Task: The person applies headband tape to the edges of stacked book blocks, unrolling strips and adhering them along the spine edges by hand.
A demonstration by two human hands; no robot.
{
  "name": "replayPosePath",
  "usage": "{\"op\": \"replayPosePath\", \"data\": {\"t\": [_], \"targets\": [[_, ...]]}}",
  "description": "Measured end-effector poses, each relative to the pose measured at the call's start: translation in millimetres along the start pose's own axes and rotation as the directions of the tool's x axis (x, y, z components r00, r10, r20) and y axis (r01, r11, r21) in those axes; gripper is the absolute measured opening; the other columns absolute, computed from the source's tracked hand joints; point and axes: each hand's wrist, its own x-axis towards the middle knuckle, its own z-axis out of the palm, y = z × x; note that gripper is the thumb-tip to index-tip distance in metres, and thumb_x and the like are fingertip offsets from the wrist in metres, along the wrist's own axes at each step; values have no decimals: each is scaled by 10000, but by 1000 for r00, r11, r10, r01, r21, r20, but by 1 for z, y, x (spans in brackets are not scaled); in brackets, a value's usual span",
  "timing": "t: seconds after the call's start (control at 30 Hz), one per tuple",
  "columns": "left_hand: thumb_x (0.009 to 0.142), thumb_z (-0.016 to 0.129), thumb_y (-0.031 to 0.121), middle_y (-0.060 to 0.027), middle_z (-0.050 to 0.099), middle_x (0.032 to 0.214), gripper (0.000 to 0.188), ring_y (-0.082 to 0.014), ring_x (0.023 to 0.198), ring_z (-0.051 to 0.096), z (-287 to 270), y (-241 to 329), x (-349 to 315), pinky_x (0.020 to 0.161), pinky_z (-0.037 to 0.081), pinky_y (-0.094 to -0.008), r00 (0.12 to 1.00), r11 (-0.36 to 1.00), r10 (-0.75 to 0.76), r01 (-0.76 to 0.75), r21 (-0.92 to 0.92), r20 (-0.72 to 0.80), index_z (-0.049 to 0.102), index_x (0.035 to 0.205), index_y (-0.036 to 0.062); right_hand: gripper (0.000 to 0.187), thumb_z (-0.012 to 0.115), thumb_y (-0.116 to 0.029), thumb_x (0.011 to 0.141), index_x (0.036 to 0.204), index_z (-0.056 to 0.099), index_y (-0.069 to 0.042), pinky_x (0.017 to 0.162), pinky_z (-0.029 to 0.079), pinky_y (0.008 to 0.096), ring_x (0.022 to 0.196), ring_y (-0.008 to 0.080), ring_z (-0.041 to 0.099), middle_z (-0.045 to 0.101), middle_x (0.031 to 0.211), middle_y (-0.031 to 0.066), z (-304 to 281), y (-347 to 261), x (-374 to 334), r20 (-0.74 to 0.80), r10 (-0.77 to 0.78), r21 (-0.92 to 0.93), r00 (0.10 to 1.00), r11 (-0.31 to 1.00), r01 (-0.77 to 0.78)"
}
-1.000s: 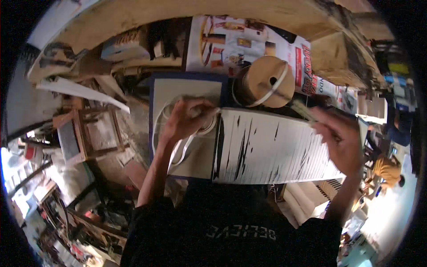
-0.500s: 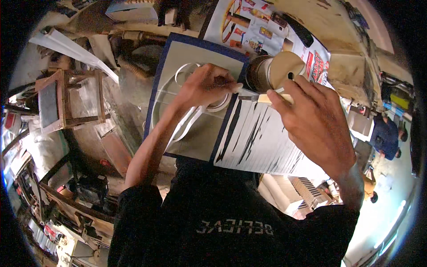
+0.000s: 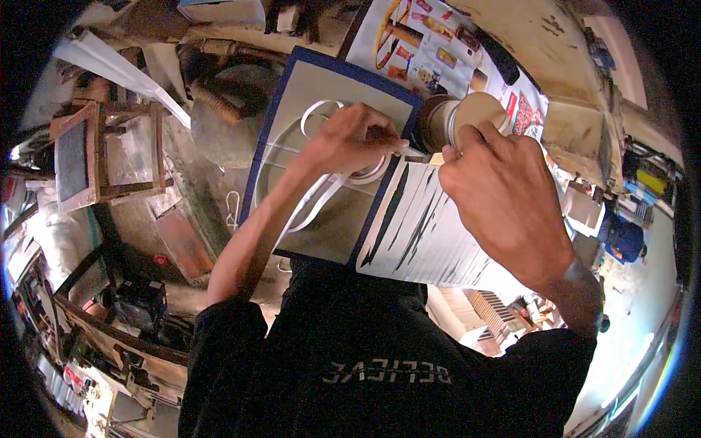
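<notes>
My left hand point(image 3: 354, 142) is closed in a pinch over the grey inner side of an open cover point(image 3: 321, 80) with a dark blue border. A small pale bit shows at its fingertips; I cannot make out what it is. Loops of white ribbon point(image 3: 310, 212) run under and beside this hand, near a round white roll point(image 3: 372, 173). My right hand point(image 3: 504, 204) grips a flat tool point(image 3: 436, 158) with a pale handle and metal end, perhaps a brush. Its tip lies close to my left fingertips, above a thick block of white pages point(image 3: 416, 226) streaked black along the edge.
Behind the pages stands a round container point(image 3: 434, 120) with a round tan disc point(image 3: 478, 117) leaning by it. A printed poster sheet point(image 3: 438, 51) lies beyond. To the left are a wooden stool point(image 3: 95, 157) and a long white strip point(image 3: 124, 73). A person point(image 3: 622, 237) is far right.
My right hand has shifted slightly and now covers more of the tool's pale handle. My left hand keeps its pinch near the tip. The whole view has moved a little.
</notes>
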Motion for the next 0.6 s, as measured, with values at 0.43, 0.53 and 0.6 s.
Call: {"op": "replayPosePath", "data": {"t": [0.43, 0.53, 0.6], "targets": [[827, 737, 296, -160, 703, 777, 273, -296, 721, 682, -1, -8, -4, 683, 514, -400, 984, 987, 159, -157, 32, -80, 726, 878, 28, 87, 636, -113, 737, 685, 701, -86, 651, 466, 375, 897, 279, 630, 641, 824, 132, 10, -14, 19, 80, 52, 15, 995, 998, -53], [826, 737, 324, -155, 705, 793, 302, -297, 716, 678, -1, -10, -3, 695, 520, -395, 968, 972, 232, -228, 48, -99, 725, 892, 30, 117, 658, -180, 776, 674, 715, -178, 569, 450, 331, 714, 183, 681, 657, 669, 40, 27, -7, 24, -126, -39, -118, 991, 993, 24], [824, 738, 340, -153, 707, 807, 316, -301, 712, 675, -1, -8, -3, 704, 524, -392, 965, 969, 246, -243, 49, -87, 725, 896, 33, 120, 663, -187, 772, 666, 719, -178, 574, 463, 346, 702, 194, 684, 640, 628, 34, 33, 3, 23, -335, -53, -29, 941, 999, 46]]}}
